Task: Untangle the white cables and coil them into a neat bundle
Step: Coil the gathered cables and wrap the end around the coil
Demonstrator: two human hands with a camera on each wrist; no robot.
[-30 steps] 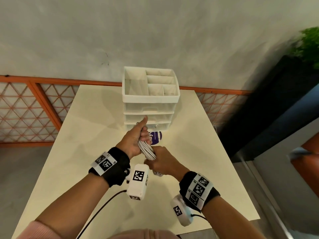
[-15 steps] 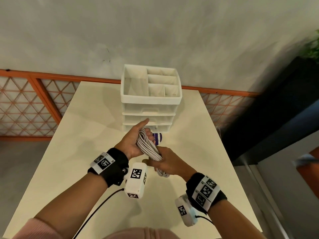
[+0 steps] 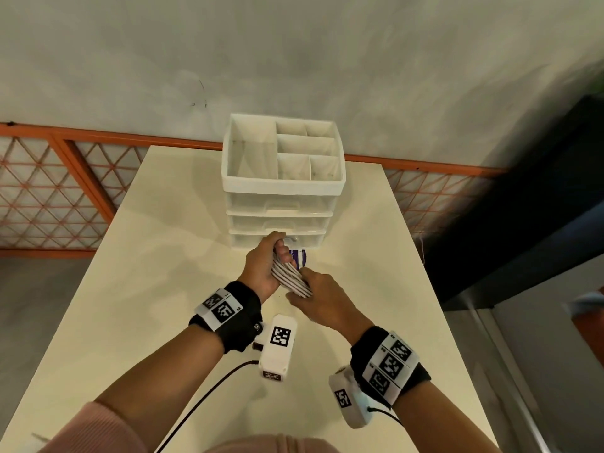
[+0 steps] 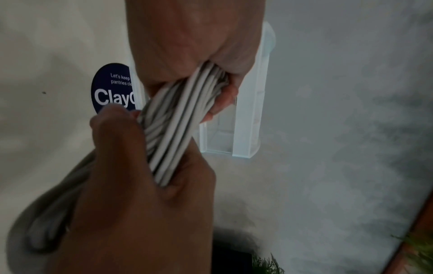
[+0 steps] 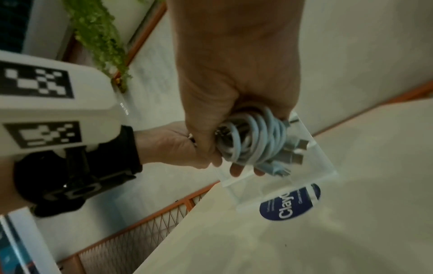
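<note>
A coiled bundle of white cables (image 3: pixel 290 276) hangs above the cream table (image 3: pixel 163 273), held between both hands. My left hand (image 3: pixel 263 263) grips its far end, fingers curled round the strands (image 4: pixel 185 113). My right hand (image 3: pixel 318 295) grips the near end, its fingers wrapped over the loops (image 5: pixel 253 140). Several plug ends (image 5: pixel 297 148) stick out of the bundle in the right wrist view. The middle strands run twisted between the two fists.
A white drawer organiser (image 3: pixel 282 181) with open top compartments stands at the table's far edge. A clear container with a dark blue label (image 3: pixel 301 257) lies just beyond my hands. An orange lattice railing (image 3: pixel 49 191) and a green plant (image 5: pixel 98 37) border the table.
Both hands have closed tighter on the bundle and drawn nearer each other. The loose loops seen half a second ago now lie compact between the fists.
</note>
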